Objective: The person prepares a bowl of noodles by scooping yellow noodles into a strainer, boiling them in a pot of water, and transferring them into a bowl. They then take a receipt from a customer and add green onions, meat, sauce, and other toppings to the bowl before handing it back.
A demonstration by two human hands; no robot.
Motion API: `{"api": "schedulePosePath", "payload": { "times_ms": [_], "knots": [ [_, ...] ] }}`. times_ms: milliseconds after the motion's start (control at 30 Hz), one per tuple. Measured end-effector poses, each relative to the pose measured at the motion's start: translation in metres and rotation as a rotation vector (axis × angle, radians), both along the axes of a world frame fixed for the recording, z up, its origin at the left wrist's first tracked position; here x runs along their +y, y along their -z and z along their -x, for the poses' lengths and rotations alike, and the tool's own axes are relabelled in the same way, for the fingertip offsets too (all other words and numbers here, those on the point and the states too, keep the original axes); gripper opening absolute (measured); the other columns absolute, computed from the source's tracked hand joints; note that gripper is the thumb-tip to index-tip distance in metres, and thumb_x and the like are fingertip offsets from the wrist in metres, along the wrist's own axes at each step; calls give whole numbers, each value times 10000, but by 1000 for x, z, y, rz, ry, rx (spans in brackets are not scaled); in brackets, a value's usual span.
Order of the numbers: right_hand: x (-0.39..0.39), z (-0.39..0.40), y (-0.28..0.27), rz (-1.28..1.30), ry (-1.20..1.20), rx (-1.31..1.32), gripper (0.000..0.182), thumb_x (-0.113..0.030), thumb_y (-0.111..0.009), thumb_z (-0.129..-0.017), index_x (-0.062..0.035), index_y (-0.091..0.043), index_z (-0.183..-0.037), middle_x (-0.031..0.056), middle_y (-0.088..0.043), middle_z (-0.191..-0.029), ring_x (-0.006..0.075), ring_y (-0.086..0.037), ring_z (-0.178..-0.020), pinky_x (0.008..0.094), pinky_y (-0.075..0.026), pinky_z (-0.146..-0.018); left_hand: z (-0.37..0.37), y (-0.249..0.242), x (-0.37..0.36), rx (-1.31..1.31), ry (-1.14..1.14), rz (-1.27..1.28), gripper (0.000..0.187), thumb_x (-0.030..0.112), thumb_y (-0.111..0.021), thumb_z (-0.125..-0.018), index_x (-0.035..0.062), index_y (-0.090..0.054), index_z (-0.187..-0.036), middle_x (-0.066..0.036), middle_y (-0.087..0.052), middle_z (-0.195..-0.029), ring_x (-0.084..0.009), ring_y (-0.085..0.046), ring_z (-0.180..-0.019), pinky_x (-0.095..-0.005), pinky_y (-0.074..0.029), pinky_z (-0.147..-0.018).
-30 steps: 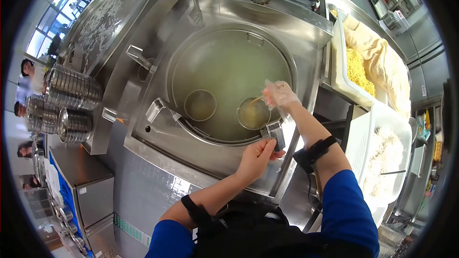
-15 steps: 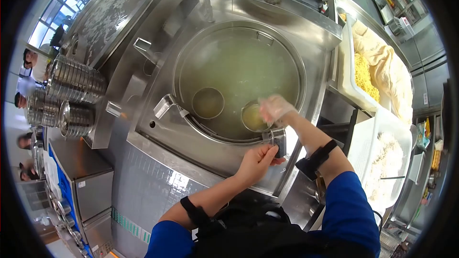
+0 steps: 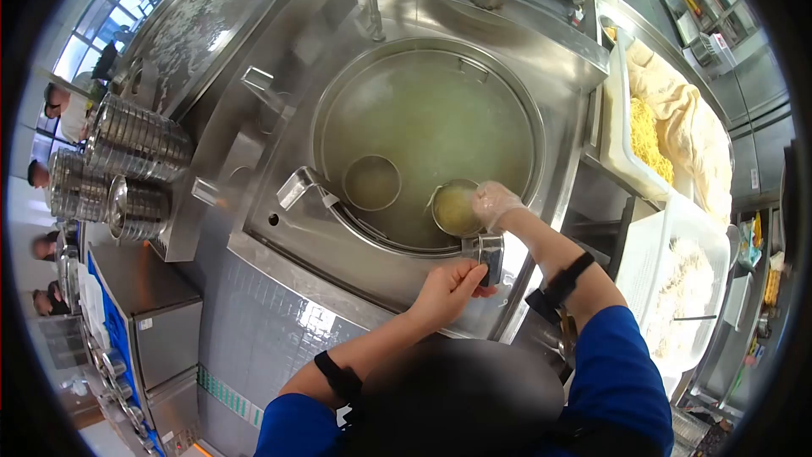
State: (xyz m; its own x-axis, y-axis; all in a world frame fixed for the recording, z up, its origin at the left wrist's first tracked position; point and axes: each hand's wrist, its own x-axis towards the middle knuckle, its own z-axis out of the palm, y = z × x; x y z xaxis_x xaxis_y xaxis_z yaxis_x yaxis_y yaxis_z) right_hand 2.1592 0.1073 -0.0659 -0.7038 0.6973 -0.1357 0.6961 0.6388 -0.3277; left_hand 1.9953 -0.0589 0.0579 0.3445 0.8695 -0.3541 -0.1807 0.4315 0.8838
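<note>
A large round vat (image 3: 431, 101) of cloudy, pale green water lies in front of me. My left hand (image 3: 452, 288) is closed around the handle (image 3: 488, 258) of a noodle strainer (image 3: 457, 207) hanging at the vat's near right edge. Yellowish noodles show inside that strainer, partly under water. My right hand (image 3: 496, 205), in a clear plastic glove, is at the strainer's right rim. Its fingers are curled together, and what they hold, if anything, is hidden. A second strainer (image 3: 372, 183) sits in the water to the left, its bent handle (image 3: 298, 187) hooked over the rim.
To the right stand a white bin (image 3: 622, 144) with yellow noodles and cloth, and a tub (image 3: 719, 267) with pale contents. A faucet (image 3: 372, 0) runs behind the vat. At left are stacked metal bowls (image 3: 139, 140) and another large vat (image 3: 203, 25). People appear at far left.
My right hand has shifted from over the strainer's opening to its right rim. More of the noodles inside show now. My left hand keeps its hold on the handle.
</note>
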Motion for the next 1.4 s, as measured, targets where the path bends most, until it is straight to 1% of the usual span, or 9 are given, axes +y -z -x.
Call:
{"api": "schedulePosePath", "payload": {
  "times_ms": [33, 67, 200, 333, 500, 700, 1000, 1200, 1400],
  "knots": [
    [-4, 10, -22, -153, -224, -24, 327, -345, -436, -941, -67, -606, -966, 106, -652, -774, 318, -622, -678, 370, -519, -676, 1, 1, 0, 3, -8, 1, 270, 196, -479, -989, -17, -576, -854, -22, -612, -757, -110, -662, -802, -227, -485, -680],
    [10, 17, -46, 466, 34, -167, 297, -337, -458, -937, -69, -587, -949, 81, -634, -777, 311, -593, -632, 355, -516, -659, 1, 0, -4, -3, -6, 11, 270, 196, -478, -989, -15, -575, -852, -18, -609, -756, -108, -662, -803, -225, -478, -675],
    [20, 21, -97, 846, 1002, 725, 231, -294, -544, -928, -65, -573, -941, 51, -609, -740, 161, -564, -580, 276, -487, -539, 5, -3, 1, -14, -23, 15, 268, 196, -475, -992, -6, -577, -847, -2, -598, -754, -99, -659, -804, -215, -455, -661],
    [23, 2, -7, 174, 472, 424, 237, -286, -545, -919, -69, -583, -832, 41, -566, -643, 143, -533, -544, 287, -441, -506, 5, -5, 1, 12, -24, 3, 270, 198, -473, -993, 1, -578, -842, 10, -592, -757, -95, -658, -810, -209, -440, -653],
    [-13, 18, -101, 605, 267, 85, 419, -383, -419, -925, -29, -633, -857, 210, -591, -799, 364, -576, -736, 381, -476, -748, 10, -3, 1, -11, -35, 16, 270, 200, -471, -994, 2, -580, -846, 6, -594, -757, -95, -658, -813, -209, -442, -656],
    [18, 4, -159, 736, 695, 376, 378, -409, -470, -924, -75, -600, -803, 30, -552, -615, 147, -540, -574, 286, -428, -529, 11, -7, -3, 30, 57, -56, 277, 197, -476, -992, -9, -562, -829, -16, -582, -737, -109, -663, -799, -226, -463, -658],
    [69, 20, -113, 712, 820, 346, 414, -426, -476, -916, -65, -592, -750, 54, -539, -581, 179, -545, -566, 300, -434, -549, 20, -5, 1, 5, 162, -56, 269, 197, -475, -991, -11, -592, -868, -27, -618, -780, -99, -650, -823, -233, -477, -689],
    [62, 31, -141, -164, 254, 372, 385, -415, -504, -903, -62, -654, -888, 138, -638, -805, 320, -602, -837, 413, -478, -765, 19, -6, 4, 53, 206, -78, 255, 190, -475, -990, -9, -612, -909, -38, -659, -818, -78, -616, -800, -230, -476, -722],
    [51, 88, -119, 262, -88, -372, 245, -253, -624, -819, -80, -691, -978, 144, -667, -987, 307, -611, -1006, 394, -503, -844, 21, -6, 3, 76, 226, -83, 256, 180, -476, -988, -16, -619, -905, -50, -672, -815, -71, -591, -770, -238, -476, -723]
  ]
}}
